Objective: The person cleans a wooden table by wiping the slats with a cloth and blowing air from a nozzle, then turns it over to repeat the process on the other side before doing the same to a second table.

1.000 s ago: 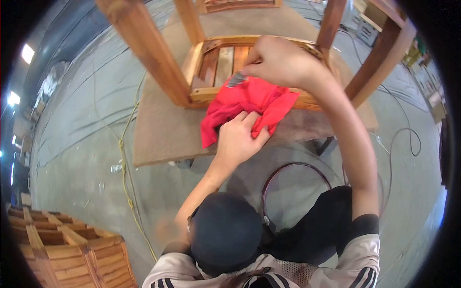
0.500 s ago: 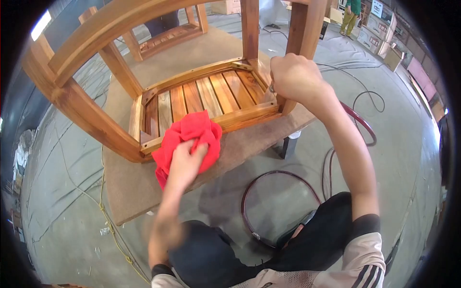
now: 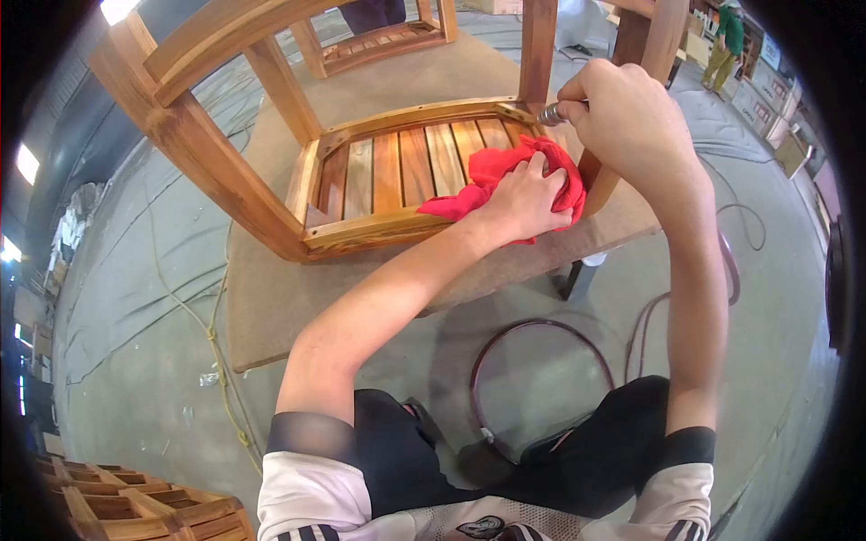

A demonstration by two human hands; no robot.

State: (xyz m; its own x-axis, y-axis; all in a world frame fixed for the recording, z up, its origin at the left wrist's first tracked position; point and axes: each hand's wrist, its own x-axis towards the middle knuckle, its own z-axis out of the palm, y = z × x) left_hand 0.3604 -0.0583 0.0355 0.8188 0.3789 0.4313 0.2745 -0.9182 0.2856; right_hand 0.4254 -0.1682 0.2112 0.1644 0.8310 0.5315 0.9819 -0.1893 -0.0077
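My left hand (image 3: 532, 194) is closed on a bunched red cloth (image 3: 494, 173). The cloth lies against the near right corner of a wooden chair (image 3: 361, 225), over its rail and part of the slatted panel. Above and to the right, my right hand (image 3: 627, 108) grips a slim tool (image 3: 550, 113) with a grey, ribbed, metallic-looking end; its kind cannot be made out. That end points left, close to the panel's far right corner and an upright leg. The chair rests on a brown-topped table (image 3: 298, 316).
A second wooden slatted piece (image 3: 388, 50) stands farther back, with a person in dark clothing behind it. Coiled dark red hose (image 3: 478, 361) lies on the floor. More wooden furniture (image 3: 153, 505) sits lower left. A person in green (image 3: 729, 36) stands near cartons.
My left hand has carried the red cloth rightward along the near rail to the corner. My right hand has turned, and the tool's grey end now shows. The view has shifted left.
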